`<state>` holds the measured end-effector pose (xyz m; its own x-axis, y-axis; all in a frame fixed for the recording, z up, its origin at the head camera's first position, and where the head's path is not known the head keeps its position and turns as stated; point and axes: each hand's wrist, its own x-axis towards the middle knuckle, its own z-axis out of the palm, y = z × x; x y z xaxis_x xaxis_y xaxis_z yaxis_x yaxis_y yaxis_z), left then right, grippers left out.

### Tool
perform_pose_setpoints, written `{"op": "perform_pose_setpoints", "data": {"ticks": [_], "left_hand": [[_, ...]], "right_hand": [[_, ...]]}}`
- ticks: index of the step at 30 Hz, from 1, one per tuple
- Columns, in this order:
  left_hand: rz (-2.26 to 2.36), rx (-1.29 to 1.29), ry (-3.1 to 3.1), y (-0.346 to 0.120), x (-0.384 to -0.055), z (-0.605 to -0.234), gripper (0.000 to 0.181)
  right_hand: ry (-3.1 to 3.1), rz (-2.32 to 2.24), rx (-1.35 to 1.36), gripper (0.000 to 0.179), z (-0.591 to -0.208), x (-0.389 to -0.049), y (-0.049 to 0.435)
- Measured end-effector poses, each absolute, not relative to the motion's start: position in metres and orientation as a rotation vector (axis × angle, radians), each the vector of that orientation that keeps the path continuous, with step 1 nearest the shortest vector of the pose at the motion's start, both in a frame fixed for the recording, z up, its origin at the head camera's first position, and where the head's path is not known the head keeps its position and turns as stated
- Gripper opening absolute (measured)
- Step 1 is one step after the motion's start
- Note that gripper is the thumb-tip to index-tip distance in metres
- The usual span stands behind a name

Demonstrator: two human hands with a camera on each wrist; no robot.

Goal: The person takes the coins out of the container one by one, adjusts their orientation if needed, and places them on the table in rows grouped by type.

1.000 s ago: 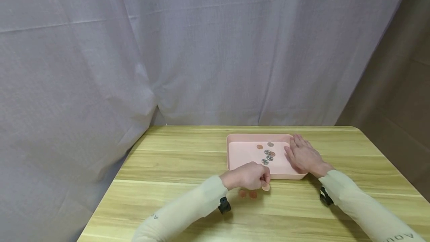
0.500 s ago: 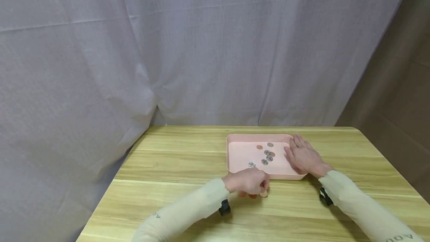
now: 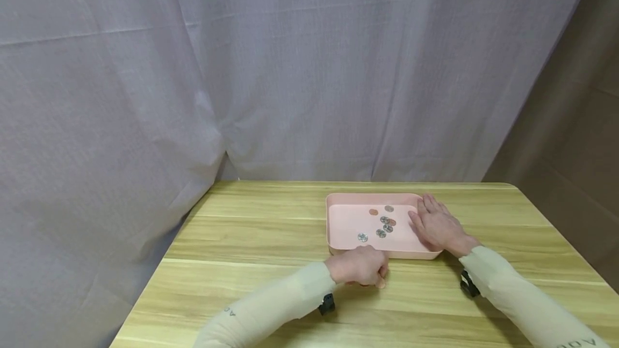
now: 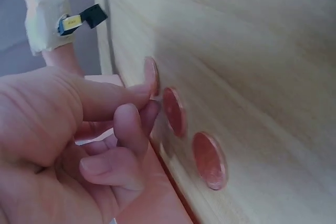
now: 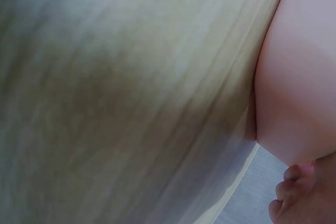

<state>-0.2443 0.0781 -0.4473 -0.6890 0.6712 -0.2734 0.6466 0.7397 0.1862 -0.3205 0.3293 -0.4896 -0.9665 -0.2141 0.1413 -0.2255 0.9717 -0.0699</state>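
Thumb and fingertips of my left hand (image 3: 361, 266) pinch the edge of a copper coin (image 4: 151, 72) at the tabletop, just in front of the pink tray (image 3: 338, 250). Two more copper coins (image 4: 209, 161) lie flat in a row beside it in the left wrist view; in the head view my hand mostly covers them. Several silver coins (image 3: 362, 237) and a couple of copper ones (image 3: 373, 212) are spread on the tray's floor. My right hand (image 3: 439, 225) rests with straight fingers against the tray's right wall.
The wooden table (image 3: 251, 230) extends to both sides of the tray and toward me. A grey curtain (image 3: 300, 95) hangs along its back edge. Each wrist carries a small black camera (image 3: 468, 283).
My left hand has lowered toward me with the copper coin, beside the other two. A silver coin in the tray has come into sight from behind it. My right hand stays in place.
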Motion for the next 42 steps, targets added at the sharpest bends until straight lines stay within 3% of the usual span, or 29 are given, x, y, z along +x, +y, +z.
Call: {"op": "perform_pose_setpoints", "data": {"ticks": [18, 29, 42], "left_hand": [[0.001, 1.160, 2.676, 0.083, -0.251, -0.453, 0.025], [0.126, 1.072, 2.591, 0.078, -0.248, -0.444, 0.013], [0.215, 1.290, 2.653, 0.071, -0.282, -0.422, 0.011]], "right_hand": [[-2.995, 0.123, 0.334, 0.069, -0.488, -0.319, 0.332], [-3.011, 0.135, 0.300, 0.069, -0.488, -0.323, 0.330], [-2.999, 0.160, 0.300, 0.068, -0.490, -0.323, 0.328]]}}
